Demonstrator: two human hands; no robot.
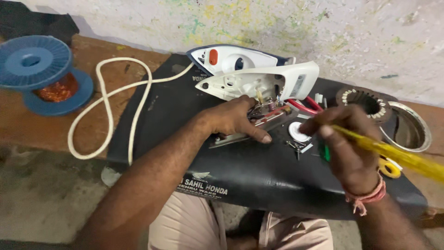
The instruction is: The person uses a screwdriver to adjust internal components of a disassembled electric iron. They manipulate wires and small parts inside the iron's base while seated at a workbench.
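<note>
Left hand (238, 121) fingers spread, pressing the iron base (259, 125); right hand (344, 146), beside it, fingers clamped on a yellow screwdriver (393, 155).

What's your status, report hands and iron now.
Left hand pressing down on opened iron's metal base. Right hand gripping yellow-handled tool, apart from the base. White iron cover off behind; loose screws beside the work.
</note>
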